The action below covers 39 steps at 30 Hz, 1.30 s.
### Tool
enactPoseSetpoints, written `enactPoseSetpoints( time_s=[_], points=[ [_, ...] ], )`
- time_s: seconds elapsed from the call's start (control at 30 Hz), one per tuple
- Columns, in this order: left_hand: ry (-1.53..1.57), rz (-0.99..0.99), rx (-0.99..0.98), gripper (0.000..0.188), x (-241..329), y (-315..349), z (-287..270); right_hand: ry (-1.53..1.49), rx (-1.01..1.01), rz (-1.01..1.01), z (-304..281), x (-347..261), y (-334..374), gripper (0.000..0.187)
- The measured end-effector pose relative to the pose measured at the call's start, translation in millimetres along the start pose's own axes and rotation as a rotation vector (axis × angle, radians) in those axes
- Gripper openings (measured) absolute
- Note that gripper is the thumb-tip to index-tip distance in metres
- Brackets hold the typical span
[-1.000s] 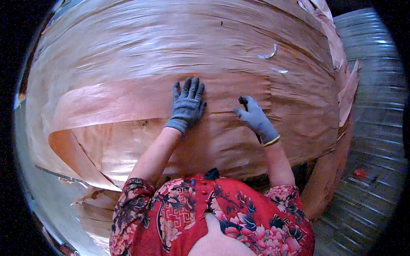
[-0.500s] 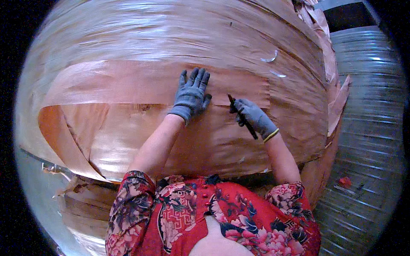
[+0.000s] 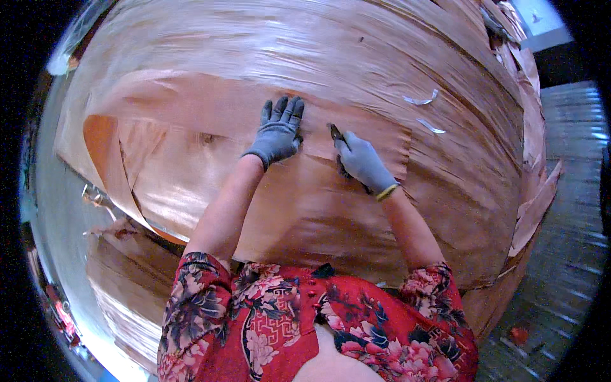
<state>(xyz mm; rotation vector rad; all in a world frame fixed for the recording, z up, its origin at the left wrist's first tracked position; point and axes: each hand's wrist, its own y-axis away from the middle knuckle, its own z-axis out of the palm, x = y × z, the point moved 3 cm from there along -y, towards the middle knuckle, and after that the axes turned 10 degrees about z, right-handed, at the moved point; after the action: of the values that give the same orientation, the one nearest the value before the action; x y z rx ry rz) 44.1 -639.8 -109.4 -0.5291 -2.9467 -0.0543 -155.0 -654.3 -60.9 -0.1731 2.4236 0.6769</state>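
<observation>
Right grip wraps a dark tool; left hand lies flat, empty, on brown strip, bare sheeting past its jagged edge.

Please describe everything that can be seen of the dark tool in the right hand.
The slim, dark tool is gripped in the gloved right hand, which hides much of it. Its narrow end points up and left, over the tan strip; whether they touch is unclear. Its material cannot be told.

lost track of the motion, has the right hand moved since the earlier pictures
Yes, leftward: the right hand is now farther from the strip's ragged right end.
</observation>
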Motion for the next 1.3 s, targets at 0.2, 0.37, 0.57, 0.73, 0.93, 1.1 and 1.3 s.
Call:
enactPoseSetpoints(
  time_s=[0.2, 0.37, 0.57, 0.73, 0.93, 1.1, 1.3],
  points=[
    [0.048, 0.022, 0.055, 0.071, -12.2, 7.3, -2.1, 0.557, 0.224, -0.173, 16.0, -42.1, -11.3, 0.017],
    [0.079, 0.03, 0.12, 0.068, -7.0, 7.7, -3.8, 0.711, 0.335, -0.254, 22.2, -38.1, -14.1, 0.013],
    [0.052, 0.033, 0.171, 0.066, 3.5, 13.4, -13.7, 0.683, 0.216, -0.106, 21.0, -32.2, 3.7, 0.014],
    [-0.003, 0.026, 0.184, 0.069, -1.3, 17.0, -12.9, 0.622, 0.079, -0.035, 10.4, -15.0, 28.3, 0.016],
    [0.016, -0.293, 0.054, 0.102, 8.7, 0.6, -18.0, 0.601, -0.04, -0.05, 9.3, -8.9, 23.0, 0.016],
    [0.018, -0.318, 0.182, 0.133, 2.3, 4.2, -7.2, 0.681, -0.11, -0.15, -4.3, -1.1, 22.7, 0.013],
    [0.004, -0.33, 0.151, 0.135, -2.0, 13.7, -13.4, 0.771, -0.15, -0.342, -43.7, 17.6, 34.3, 0.008]
  ],
)
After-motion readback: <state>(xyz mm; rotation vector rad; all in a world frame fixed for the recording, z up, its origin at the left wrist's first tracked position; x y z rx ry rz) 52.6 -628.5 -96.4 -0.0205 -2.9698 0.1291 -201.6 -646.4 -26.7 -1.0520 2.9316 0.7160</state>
